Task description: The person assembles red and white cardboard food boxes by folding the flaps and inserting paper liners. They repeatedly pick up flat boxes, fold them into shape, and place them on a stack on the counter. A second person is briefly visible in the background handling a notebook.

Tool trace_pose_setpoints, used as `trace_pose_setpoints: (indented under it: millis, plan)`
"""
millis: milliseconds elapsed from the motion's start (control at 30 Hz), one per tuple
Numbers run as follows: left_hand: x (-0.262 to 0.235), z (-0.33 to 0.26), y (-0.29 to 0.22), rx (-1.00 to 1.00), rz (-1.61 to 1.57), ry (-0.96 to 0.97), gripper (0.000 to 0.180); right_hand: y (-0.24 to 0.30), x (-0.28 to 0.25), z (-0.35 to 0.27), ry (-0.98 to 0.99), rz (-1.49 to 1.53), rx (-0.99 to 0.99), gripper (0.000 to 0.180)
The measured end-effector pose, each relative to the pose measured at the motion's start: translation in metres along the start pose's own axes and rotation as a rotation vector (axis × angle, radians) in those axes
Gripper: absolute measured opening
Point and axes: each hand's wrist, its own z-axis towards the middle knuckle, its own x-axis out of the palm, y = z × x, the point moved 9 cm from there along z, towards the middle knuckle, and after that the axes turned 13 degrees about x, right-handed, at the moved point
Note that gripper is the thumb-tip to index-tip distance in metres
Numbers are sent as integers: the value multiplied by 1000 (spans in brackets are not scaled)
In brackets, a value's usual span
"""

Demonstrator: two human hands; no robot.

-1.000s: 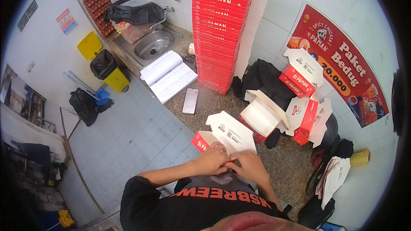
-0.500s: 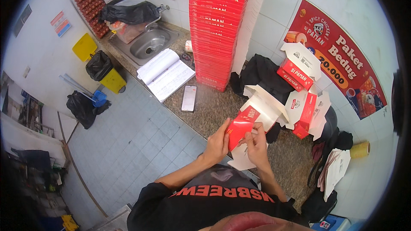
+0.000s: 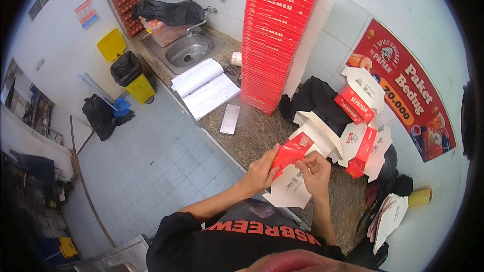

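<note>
My left hand [image 3: 262,171] grips the left edge of a red and white cardboard box blank [image 3: 289,171] that is partly folded, red side up and white flaps hanging down over the counter edge. My right hand [image 3: 315,167] pinches its right side just below the red panel. Both hands hold the blank above the speckled stone counter [image 3: 254,136]. Right behind it stand several folded red and white boxes [image 3: 353,126] with open lids.
A tall stack of flat red boxes [image 3: 272,35] rises at the back. A phone [image 3: 230,119] and an open notebook [image 3: 204,88] lie on the counter beside a steel sink [image 3: 187,50]. A black bag [image 3: 315,98], paper sheets [image 3: 390,216] and a tape roll [image 3: 420,197] sit right.
The blank was low against my body a second ago; both hands have raised it over the counter and turned it so the red panel faces up.
</note>
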Motion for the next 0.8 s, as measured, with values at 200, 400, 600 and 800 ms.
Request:
trace_pose_setpoints:
  millis: [200,400,600,800]
  plan:
    - [1,-1,1,-134,-44,-27,67,-39,21,-7,44,201,88,13]
    - [-7,-15,1,-17,-161,-82,73,-2,35,-2,183,223,162,23]
    - [-42,-47,121,-826,-1155,-233,93,28,64,-59,665,-848,-269,23]
    - [-24,-122,137,-1176,-875,25,51,31,50,-65,470,-782,-281,18]
